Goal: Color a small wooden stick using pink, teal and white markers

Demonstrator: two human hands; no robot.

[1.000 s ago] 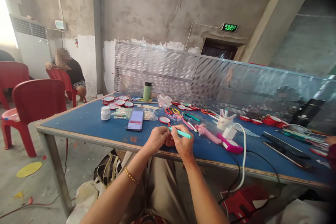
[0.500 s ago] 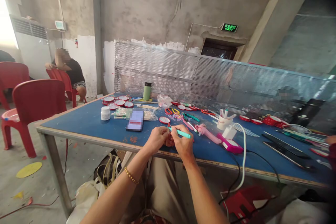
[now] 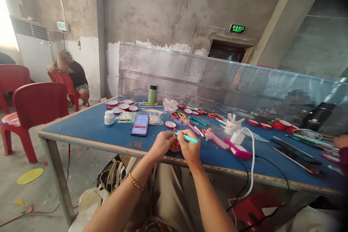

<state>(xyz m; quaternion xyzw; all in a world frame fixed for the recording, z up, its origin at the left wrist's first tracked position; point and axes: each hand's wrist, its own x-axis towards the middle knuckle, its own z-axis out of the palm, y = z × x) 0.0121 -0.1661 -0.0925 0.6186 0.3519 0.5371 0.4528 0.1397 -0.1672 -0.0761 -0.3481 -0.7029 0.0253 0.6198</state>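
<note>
My right hand (image 3: 189, 147) grips a turquoise marker pen (image 3: 188, 137), its tip end pointing left toward my other hand. Close beside it, my left hand (image 3: 165, 143) is closed with fingertips pinched together; what it holds is small and mostly hidden by the fingers. Both hands meet over the table's near edge. Just beyond them lies a round, red-rimmed disc (image 3: 170, 124) with a pale face. A phone (image 3: 140, 124) rests left of my hands, beside packs of thin wooden sticks (image 3: 127, 117).
The blue table (image 3: 81, 127) carries a white jar (image 3: 109, 117), a green bottle (image 3: 152, 94), red-rimmed discs (image 3: 124, 106), pliers (image 3: 198, 121), a pink glue gun (image 3: 217, 139), a magenta device (image 3: 240, 151) and a cup of pens (image 3: 233, 127). A co-worker's hand (image 3: 340, 141) is at far right.
My hands and the turquoise marker pen stay almost in the same place. At far right, the co-worker's hand has come slightly further into view.
</note>
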